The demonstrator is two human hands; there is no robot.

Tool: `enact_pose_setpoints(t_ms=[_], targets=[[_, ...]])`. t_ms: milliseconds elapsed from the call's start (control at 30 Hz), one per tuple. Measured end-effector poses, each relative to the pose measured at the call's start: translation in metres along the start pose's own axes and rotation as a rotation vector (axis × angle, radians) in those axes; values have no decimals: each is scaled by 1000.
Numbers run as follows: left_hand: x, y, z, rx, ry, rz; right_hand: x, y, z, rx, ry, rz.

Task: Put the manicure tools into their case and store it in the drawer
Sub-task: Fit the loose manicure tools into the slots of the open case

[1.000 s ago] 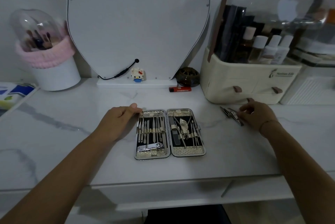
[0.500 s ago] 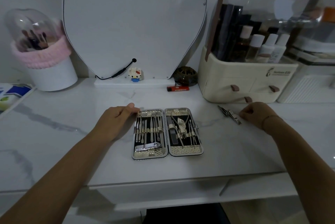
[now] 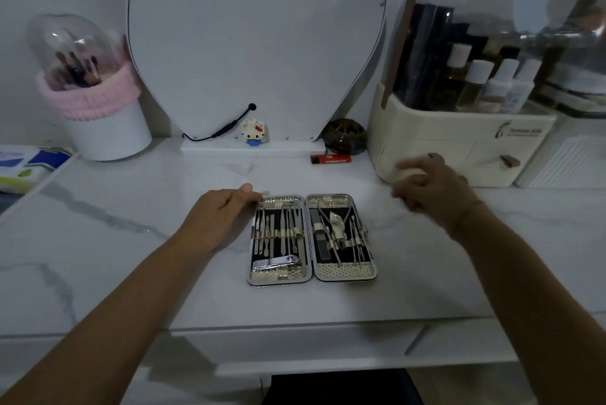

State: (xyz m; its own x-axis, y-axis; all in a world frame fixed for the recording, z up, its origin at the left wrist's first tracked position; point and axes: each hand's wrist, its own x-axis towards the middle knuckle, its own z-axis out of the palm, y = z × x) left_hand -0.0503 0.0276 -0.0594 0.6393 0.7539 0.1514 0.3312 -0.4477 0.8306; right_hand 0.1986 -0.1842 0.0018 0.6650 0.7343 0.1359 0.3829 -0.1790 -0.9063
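Case (image 3: 311,239) lies open flat on white bench (image 3: 131,273), 2 halves side by side, shiny tools strapped in both. Big clipper low in left half of case. Left hand (image 3: 218,217) rests on bench just left of case, fingers curled, thumb tip touching case's top left corner. Right hand (image 3: 429,189) up off bench, right of case and behind it, blurry, fingers bent; cannot tell if it pinches anything. Cream box (image 3: 459,148) behind right hand. Red lighter (image 3: 330,159) behind case. Mirror (image 3: 252,37) stands far behind case.
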Motion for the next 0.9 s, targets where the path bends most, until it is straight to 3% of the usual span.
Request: enact_pose_setpoints(t_ms=[100, 200, 300, 567, 900], targets=[[-1, 0, 0, -3, 3, -1, -3, -26, 51, 87, -298, -18], [-2, 2, 0, 22, 7, 1, 3, -38, 94, 100, -406, 10], [-3, 5, -1, 21, 3, 16, 12, -42, 119, 116, -383, 90], [-2, 8, -3, 53, -16, 35, 20, -44, 142, -33, -293, 95], [0, 4, -3, 55, -27, 36, 30, -37, 145, -281, -330, -42]])
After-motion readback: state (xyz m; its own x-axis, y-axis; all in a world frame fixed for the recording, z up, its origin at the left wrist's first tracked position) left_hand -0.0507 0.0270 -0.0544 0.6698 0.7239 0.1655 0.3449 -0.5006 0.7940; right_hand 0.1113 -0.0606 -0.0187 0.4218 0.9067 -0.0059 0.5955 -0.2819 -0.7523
